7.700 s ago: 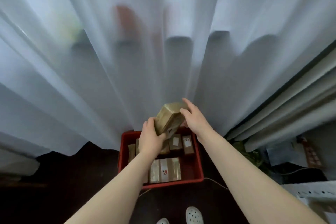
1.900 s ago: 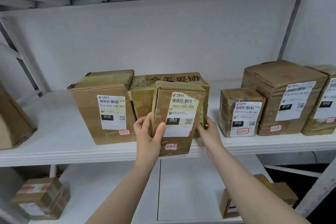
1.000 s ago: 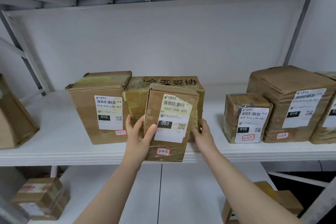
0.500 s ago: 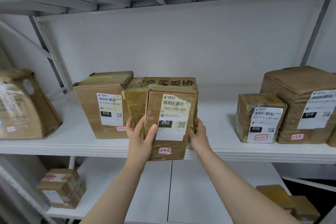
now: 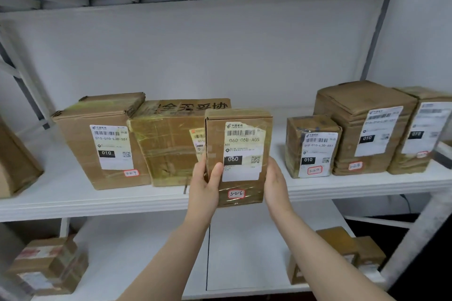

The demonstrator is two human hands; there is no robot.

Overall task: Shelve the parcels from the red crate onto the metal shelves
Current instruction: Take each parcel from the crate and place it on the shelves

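Head view: a person holds a tall brown parcel (image 5: 238, 156) upright between both hands, at the front edge of the white metal shelf (image 5: 73, 200). Its lower end overlaps the shelf lip; whether it rests on the shelf cannot be told. Its front label reads 060-06B-A05 with a black 060 patch, and a red-edged sticker below it reads 3-2-6.

The left hand (image 5: 204, 186) grips the parcel's lower left edge, thumb laid on the front face and the other fingers round the side. The right hand (image 5: 276, 181) holds the right edge, palm against the side, fingers out of sight behind the box.

Just behind the parcel stands a taped box (image 5: 168, 144) with large printed characters on top, partly covered by it. Touching that box on its left is a carton (image 5: 97, 139) labelled 010. To the right of the parcel, apart from it, sit a small wrapped box (image 5: 310, 146), a taller box (image 5: 362, 127) close beside that one, and another box (image 5: 420, 129) at the frame's edge. A further carton (image 5: 14, 161) shows at the far left.

On the lower shelf (image 5: 146, 252) lie a taped package (image 5: 46, 266) at the left and brown boxes (image 5: 342, 247) at the right.
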